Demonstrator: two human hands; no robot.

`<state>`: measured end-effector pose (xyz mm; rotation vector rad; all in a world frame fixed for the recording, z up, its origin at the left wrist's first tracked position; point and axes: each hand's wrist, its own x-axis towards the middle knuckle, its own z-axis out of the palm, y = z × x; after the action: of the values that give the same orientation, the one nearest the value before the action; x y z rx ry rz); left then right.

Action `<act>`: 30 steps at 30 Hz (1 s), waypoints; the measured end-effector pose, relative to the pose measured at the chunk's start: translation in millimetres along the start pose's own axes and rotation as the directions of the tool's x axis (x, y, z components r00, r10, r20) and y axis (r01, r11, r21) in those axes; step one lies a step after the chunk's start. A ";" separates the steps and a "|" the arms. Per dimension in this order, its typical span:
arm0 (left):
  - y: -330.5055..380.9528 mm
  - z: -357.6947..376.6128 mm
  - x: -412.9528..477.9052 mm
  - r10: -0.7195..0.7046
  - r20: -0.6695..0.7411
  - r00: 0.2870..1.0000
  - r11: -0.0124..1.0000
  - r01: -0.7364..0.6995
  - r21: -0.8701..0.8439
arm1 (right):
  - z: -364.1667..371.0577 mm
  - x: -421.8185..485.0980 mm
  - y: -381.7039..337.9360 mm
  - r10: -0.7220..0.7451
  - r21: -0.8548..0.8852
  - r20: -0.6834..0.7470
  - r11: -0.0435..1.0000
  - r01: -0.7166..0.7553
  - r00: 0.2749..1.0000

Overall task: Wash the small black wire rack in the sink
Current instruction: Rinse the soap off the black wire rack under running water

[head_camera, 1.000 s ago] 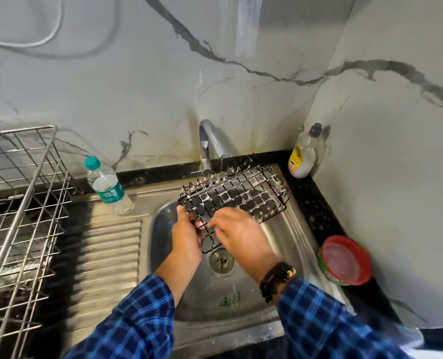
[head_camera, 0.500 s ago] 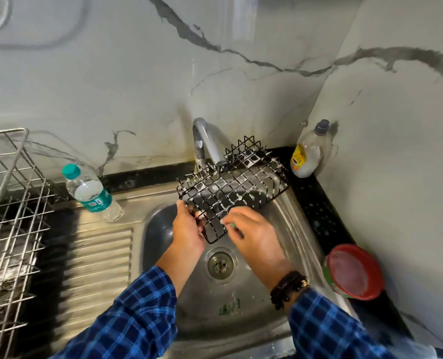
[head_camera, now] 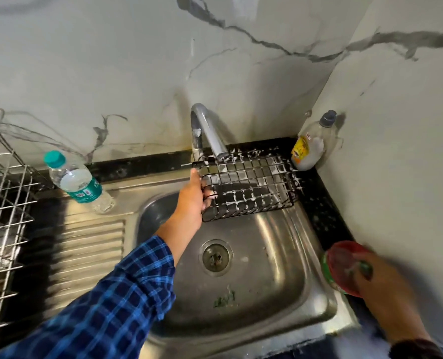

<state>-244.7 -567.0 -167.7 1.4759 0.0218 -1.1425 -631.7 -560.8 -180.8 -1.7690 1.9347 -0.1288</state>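
The right hand is just a blur over the red tub, covering its near side. There's a green something at the fingers, but whether they grip it I can't tell. The left hand has its fingertips mostly hidden among the end wires of the black wire rack, which also hides the foot of the tap. The steel dish rack runs off the left edge. Labels on the soap bottle and water bottle are too small to read.

Sink brushed steel; wire rack black coated, soapy; faucet polished metal.
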 end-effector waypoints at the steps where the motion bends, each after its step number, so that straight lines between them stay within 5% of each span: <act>1: -0.4 1.6 -1.7 0.002 0.012 1.000 1.000 -0.002 0.014 | 5.6 0.5 1.5 -0.023 -0.067 0.056 0.997 0.026 0.998; 4: -6.3 4.8 0.2 0.025 0.051 0.998 0.999 -0.027 0.023 | 4.5 -3.1 -21.6 -0.086 -0.151 -0.018 0.985 0.082 0.996; 6: -9.1 6.8 2.2 0.032 0.048 0.998 0.999 -0.032 0.000 | 1.9 -6.2 -55.8 -0.166 -0.057 -0.202 0.986 0.157 0.965; 8: -11.3 6.0 1.7 0.029 0.049 0.998 0.999 -0.028 -0.018 | 9.7 -7.2 -102.4 -0.318 0.063 -0.237 0.938 0.341 0.918; 10: -13.7 4.3 -1.7 0.026 0.073 0.997 1.000 -0.026 -0.001 | 20.7 -1.3 -155.8 -0.514 0.016 -0.126 0.854 0.519 0.849; 14: -25.7 2.2 -5.0 0.030 0.120 0.992 0.998 -0.037 0.051 | 64.6 24.5 -231.9 -0.671 -0.286 0.141 0.676 0.679 0.728; 19: -35.0 -21.1 -1.5 0.035 0.354 0.934 0.997 -0.056 0.049 | 104.4 17.6 -265.0 -0.848 -0.375 0.259 0.353 0.857 0.463; 21: -34.4 -25.2 2.8 0.013 0.300 0.954 0.999 -0.021 0.026 | 99.4 30.8 -256.5 -0.826 -0.411 0.217 0.406 0.817 0.520; 26: -40.4 -34.7 10.6 -0.106 0.084 0.991 0.994 0.108 -0.027 | 92.2 69.0 -222.0 -0.596 -0.418 0.084 0.706 0.571 0.799; 28: -42.9 -37.1 7.3 -0.100 0.100 0.990 0.995 0.102 -0.022 | 101.3 60.9 -232.2 -0.562 -0.418 0.089 0.728 0.544 0.822; 30: -42.8 -37.0 4.4 -0.077 0.133 0.988 0.996 0.082 -0.032 | 113.2 38.5 -248.6 -0.667 -0.420 0.156 0.623 0.660 0.729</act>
<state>-245.3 -528.8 -209.5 1.3737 0.0111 -1.2963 -359.4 -603.9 -190.7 -2.7519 1.2576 0.0668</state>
